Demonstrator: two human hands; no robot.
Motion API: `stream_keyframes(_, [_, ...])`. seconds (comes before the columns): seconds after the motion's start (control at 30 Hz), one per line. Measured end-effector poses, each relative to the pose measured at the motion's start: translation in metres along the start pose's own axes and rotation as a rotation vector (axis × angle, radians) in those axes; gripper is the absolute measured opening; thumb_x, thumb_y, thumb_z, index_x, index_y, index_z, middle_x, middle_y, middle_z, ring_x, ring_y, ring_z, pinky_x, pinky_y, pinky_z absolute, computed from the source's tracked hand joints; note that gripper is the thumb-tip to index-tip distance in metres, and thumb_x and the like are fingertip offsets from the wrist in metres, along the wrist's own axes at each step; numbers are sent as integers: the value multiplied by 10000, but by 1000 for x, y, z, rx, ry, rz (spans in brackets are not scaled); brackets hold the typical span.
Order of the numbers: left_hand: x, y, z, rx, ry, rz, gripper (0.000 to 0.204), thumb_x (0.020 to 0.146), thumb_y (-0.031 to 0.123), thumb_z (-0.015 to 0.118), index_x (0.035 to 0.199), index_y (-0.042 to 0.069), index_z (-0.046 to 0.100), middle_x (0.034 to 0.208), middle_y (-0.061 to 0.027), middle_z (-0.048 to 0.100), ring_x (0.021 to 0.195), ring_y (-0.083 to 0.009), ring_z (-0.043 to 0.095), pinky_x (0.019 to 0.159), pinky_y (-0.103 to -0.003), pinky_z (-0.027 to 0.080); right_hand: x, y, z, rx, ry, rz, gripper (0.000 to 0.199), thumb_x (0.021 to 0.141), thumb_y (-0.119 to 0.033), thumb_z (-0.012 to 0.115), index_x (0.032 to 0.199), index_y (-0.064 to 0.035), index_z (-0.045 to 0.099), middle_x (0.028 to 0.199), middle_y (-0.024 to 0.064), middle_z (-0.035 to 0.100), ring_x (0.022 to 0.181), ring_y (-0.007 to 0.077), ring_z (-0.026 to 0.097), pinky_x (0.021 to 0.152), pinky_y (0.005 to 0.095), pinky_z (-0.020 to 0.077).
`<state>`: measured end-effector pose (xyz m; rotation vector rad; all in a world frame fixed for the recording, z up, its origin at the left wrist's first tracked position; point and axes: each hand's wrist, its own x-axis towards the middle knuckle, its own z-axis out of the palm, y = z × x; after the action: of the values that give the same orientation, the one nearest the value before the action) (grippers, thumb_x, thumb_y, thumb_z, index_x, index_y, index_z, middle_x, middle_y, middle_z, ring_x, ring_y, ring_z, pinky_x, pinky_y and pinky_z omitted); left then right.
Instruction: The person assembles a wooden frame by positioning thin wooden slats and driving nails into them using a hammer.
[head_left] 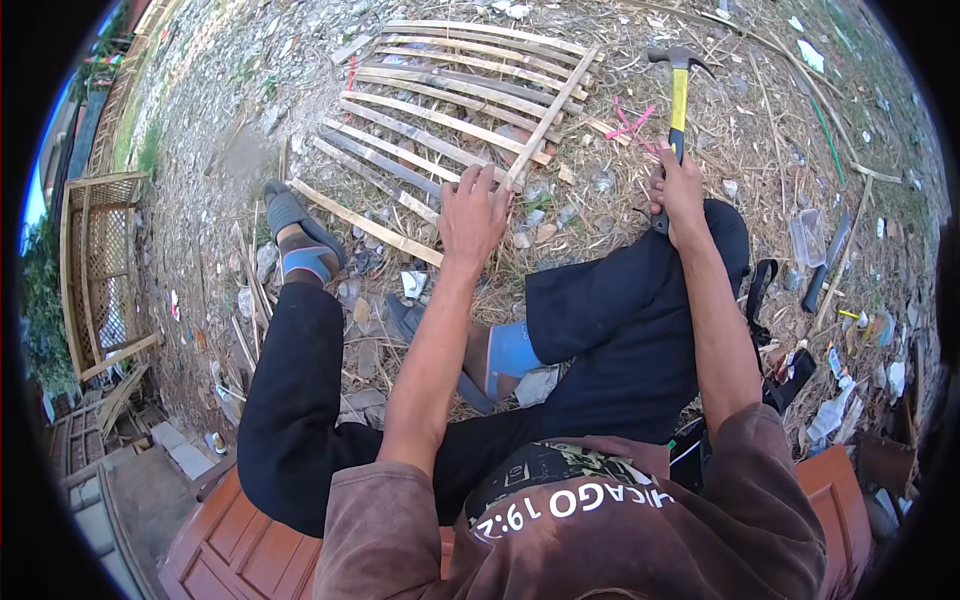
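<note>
My right hand [680, 195] grips a claw hammer [679, 100] by its yellow and black handle, head pointing away from me. My left hand [472, 218] lies over the near end of a lattice of thin bamboo slats [415, 115], its fingers closed about a slat whose end they cover. Beside that thumb is the near end of the crossbar [550, 120], a strip that runs across the slats' right ends. One more slat [365, 222] lies apart on the near side, its right end close to my left wrist.
Pink ribbon [630, 122] lies left of the hammer. Right of my knee are a clear plastic tray [807, 238] and a dark-handled tool [822, 268]. Reddish-brown panelled wood [250, 545] is beneath me. A lattice-panelled wooden frame [100, 270] stands far left. Dry grass, stones and litter cover the ground.
</note>
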<state>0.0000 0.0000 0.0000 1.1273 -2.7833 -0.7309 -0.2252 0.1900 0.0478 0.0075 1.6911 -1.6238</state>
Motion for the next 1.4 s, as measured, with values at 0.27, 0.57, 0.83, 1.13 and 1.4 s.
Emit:
stream_keyframes(0.27, [78,-15,-15,358,8,-302,645,953,562,531,1445,149,482,1537,-138,359,1394,-467,283,1038,-694,341,19,-3,2,193,112,39,268,1015,-341,565,910,-143,417,599,-60,370,442,47,370,396,244,340])
stream_keyframes(0.57, [108,-41,2,169,60,-339,586,956,458,516,1401,77,523,1544,-142,388,1486,-362,212,1100,-779,76,29,1,14,51,74,106,293,1003,-357,590,904,-136,426,585,-69,361,423,42,356,382,234,326])
stream_keyframes(0.83, [109,-52,2,11,215,-381,533,953,426,534,1359,82,526,1461,-136,472,1444,-375,289,1080,-782,145,29,-3,18,-20,96,101,319,995,-392,603,920,-127,442,578,-71,363,428,39,358,390,236,328])
stream_keyframes(1.13, [112,-44,-9,317,60,-255,540,872,292,589,1403,364,519,1409,-74,529,1389,-355,351,1081,-759,213,29,-2,16,-5,81,104,320,996,-397,601,906,-126,454,593,-65,374,434,40,358,396,236,333])
stream_keyframes(1.4, [111,-50,-4,328,79,-206,549,882,254,559,1417,365,511,1431,-64,518,1378,-338,358,1112,-707,206,28,-1,18,-33,93,111,328,995,-404,602,903,-127,454,596,-61,379,435,45,370,394,236,335])
